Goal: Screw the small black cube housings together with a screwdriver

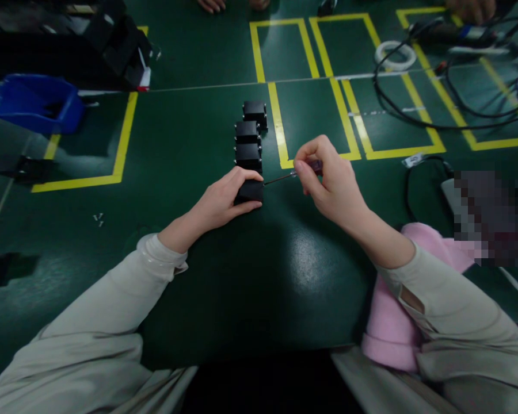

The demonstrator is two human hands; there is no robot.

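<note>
My left hand (227,198) grips a small black block (251,191) against the green table, thumb on the near side and fingers on the far side. In my right hand (328,181) is a screwdriver (280,177), held by its dark reddish handle. Its thin shaft points left, and the tip meets or almost meets the block's right face; whether a screw sits there is too small to tell. Just beyond my left hand, several similar black blocks (247,154) stand in a row, with small shiny screw heads at their sides.
Tiny screws (98,218) lie on the left. A blue bin (37,103) and black equipment (107,43) are farther back. Black cables (414,118) and a white tape roll (395,56) occupy the far right. Pink cloth (391,328) lies by my right forearm. Other people's hands (211,6) show at the far edge.
</note>
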